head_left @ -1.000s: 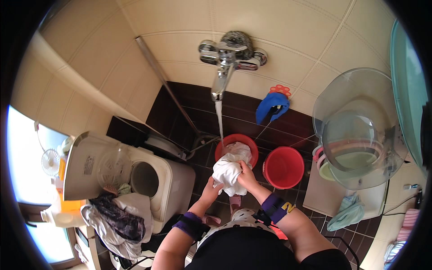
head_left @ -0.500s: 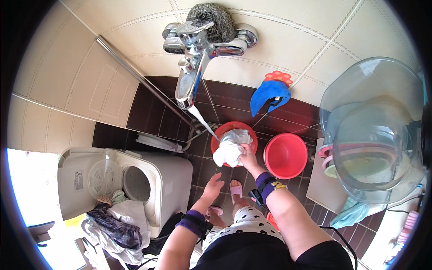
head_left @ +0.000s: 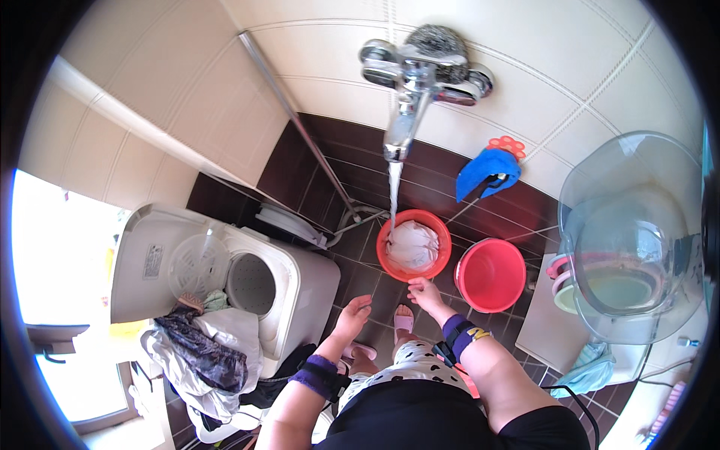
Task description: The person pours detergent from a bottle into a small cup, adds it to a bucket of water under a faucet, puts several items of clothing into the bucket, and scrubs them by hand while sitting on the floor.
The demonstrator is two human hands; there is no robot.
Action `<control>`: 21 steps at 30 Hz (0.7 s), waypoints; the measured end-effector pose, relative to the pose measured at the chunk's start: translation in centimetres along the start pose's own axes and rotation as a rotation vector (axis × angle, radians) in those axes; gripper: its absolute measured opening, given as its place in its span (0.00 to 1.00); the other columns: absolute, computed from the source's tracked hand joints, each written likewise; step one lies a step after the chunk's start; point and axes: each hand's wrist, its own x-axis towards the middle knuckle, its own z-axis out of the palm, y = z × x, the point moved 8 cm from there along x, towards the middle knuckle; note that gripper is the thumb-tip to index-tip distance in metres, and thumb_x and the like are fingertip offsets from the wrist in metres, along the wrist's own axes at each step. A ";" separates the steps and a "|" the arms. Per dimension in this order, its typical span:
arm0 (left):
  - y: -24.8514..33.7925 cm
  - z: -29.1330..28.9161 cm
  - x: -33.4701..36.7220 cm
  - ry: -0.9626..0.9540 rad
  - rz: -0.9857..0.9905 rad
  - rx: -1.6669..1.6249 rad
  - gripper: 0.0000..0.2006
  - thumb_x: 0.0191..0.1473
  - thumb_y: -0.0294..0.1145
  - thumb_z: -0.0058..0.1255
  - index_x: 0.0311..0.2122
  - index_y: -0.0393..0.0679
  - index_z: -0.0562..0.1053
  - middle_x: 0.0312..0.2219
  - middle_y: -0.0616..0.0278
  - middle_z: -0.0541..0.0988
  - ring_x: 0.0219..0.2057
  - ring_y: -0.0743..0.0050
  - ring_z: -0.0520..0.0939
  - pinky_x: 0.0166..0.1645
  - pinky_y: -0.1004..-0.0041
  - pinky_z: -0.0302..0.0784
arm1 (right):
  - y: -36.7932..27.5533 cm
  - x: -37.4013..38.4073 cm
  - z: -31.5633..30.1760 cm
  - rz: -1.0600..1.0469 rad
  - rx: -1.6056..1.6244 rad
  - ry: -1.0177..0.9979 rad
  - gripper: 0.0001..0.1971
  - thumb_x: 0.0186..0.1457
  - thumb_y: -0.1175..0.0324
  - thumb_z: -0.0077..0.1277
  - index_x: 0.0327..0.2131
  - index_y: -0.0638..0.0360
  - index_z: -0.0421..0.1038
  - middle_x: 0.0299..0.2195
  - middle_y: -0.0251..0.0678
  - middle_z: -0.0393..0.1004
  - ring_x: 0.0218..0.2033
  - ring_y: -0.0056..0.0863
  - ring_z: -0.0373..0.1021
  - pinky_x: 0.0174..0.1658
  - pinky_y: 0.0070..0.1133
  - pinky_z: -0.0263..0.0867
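A white cloth [head_left: 414, 246] lies bunched inside the orange-red basin [head_left: 445, 253] on the floor. From the chrome faucet [head_left: 407, 116] a stream of water [head_left: 394, 193] runs down into the basin's left side. My right hand [head_left: 426, 295] is just below the basin's near rim, fingers loosely bent and holding nothing; I cannot tell whether a fingertip touches the rim. To its lower left, my left hand [head_left: 352, 318] hangs in the air, empty, with its fingers loosely apart. Right of the basin stands a pinkish-red bucket [head_left: 491, 276] with nothing visible inside.
On the left stands a washing machine [head_left: 304, 289] with its lid up and clothes [head_left: 206, 356] heaped over its front. Clear plastic tubs [head_left: 637, 225] are at the right. A blue cloth item [head_left: 487, 174] hangs on the wall, and a scouring pad [head_left: 437, 46] rests on the faucet.
My right hand has let go of the white cloth, which now lies down in the basin, and has drawn back toward me. The view has shifted, so the faucet appears farther right.
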 end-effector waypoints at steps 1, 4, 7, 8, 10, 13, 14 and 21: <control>0.2 -0.7 -0.6 0.012 0.031 -0.003 0.20 0.55 0.31 0.44 0.54 0.42 0.63 0.49 0.62 0.70 0.43 0.77 0.72 0.46 0.76 0.68 | -0.4 -0.4 1.4 0.001 -0.030 -0.032 0.12 0.54 0.74 0.45 0.44 0.57 0.66 0.35 0.36 0.73 0.30 0.23 0.73 0.31 0.21 0.69; 0.7 -2.8 -2.8 0.046 0.093 -0.022 0.19 0.55 0.30 0.43 0.53 0.41 0.64 0.48 0.62 0.72 0.41 0.78 0.73 0.43 0.78 0.69 | -2.9 -2.6 6.0 -0.011 -0.089 -0.171 0.11 0.56 0.74 0.44 0.44 0.58 0.66 0.36 0.36 0.73 0.32 0.23 0.72 0.33 0.19 0.68; 1.3 -5.1 -5.9 0.058 0.130 -0.035 0.20 0.56 0.29 0.42 0.54 0.40 0.62 0.50 0.59 0.70 0.46 0.72 0.72 0.48 0.73 0.69 | -5.3 -4.2 10.4 -0.068 -0.149 -0.268 0.10 0.56 0.74 0.44 0.43 0.58 0.66 0.36 0.35 0.73 0.32 0.22 0.72 0.33 0.18 0.68; 1.2 -6.0 -7.0 0.069 0.149 -0.045 0.20 0.56 0.29 0.42 0.54 0.40 0.62 0.50 0.59 0.70 0.46 0.72 0.72 0.48 0.73 0.69 | -6.3 -4.9 11.7 -0.068 -0.154 -0.292 0.10 0.56 0.73 0.45 0.43 0.58 0.66 0.35 0.34 0.73 0.32 0.21 0.72 0.34 0.18 0.68; 1.1 -8.1 -9.6 0.092 0.200 -0.070 0.19 0.57 0.29 0.42 0.54 0.40 0.62 0.49 0.60 0.71 0.46 0.73 0.72 0.48 0.74 0.69 | -8.3 -6.6 14.6 -0.104 -0.182 -0.343 0.10 0.56 0.73 0.46 0.43 0.58 0.67 0.35 0.34 0.73 0.32 0.21 0.72 0.34 0.18 0.68; 1.7 -12.2 -14.6 0.202 0.350 -0.038 0.18 0.56 0.26 0.42 0.53 0.39 0.64 0.47 0.57 0.72 0.49 0.73 0.71 0.52 0.74 0.66 | -10.0 -8.6 19.4 -0.166 -0.167 -0.421 0.09 0.56 0.72 0.47 0.41 0.59 0.68 0.33 0.33 0.74 0.31 0.20 0.72 0.33 0.18 0.69; 2.1 -13.5 -16.1 0.230 0.370 -0.006 0.17 0.57 0.25 0.41 0.52 0.38 0.64 0.46 0.57 0.72 0.50 0.71 0.70 0.55 0.73 0.63 | -10.6 -9.2 20.7 -0.174 -0.176 -0.444 0.09 0.56 0.72 0.47 0.41 0.59 0.68 0.33 0.33 0.74 0.31 0.20 0.72 0.33 0.18 0.69; 4.7 -25.4 -28.7 0.755 0.585 0.330 0.16 0.51 0.24 0.48 0.47 0.39 0.69 0.40 0.57 0.75 0.41 0.69 0.75 0.43 0.74 0.71 | -15.7 -16.4 31.8 -0.239 -0.180 -0.719 0.10 0.57 0.73 0.45 0.43 0.60 0.66 0.37 0.34 0.72 0.35 0.20 0.71 0.38 0.18 0.68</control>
